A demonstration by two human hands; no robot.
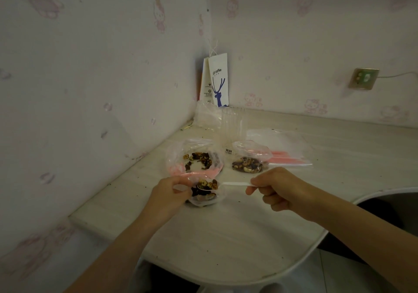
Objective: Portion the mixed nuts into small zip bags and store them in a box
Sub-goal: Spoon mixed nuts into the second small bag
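My left hand [168,194] holds a small zip bag [204,199] open at its pink-edged mouth, low over the table; mixed nuts lie inside. My right hand [274,187] grips the handle of a white plastic spoon [233,184], whose bowl carries nuts at the bag's mouth. Behind stands a larger open bag of mixed nuts [196,159]. To its right sits a filled small bag [248,162].
A stack of empty zip bags with pink strips [285,154] lies at the right. A clear plastic container [230,125] and crumpled plastic stand near the corner, in front of a white paper coffee bag [218,82]. The table's [226,236] curved front edge runs just below my arms.
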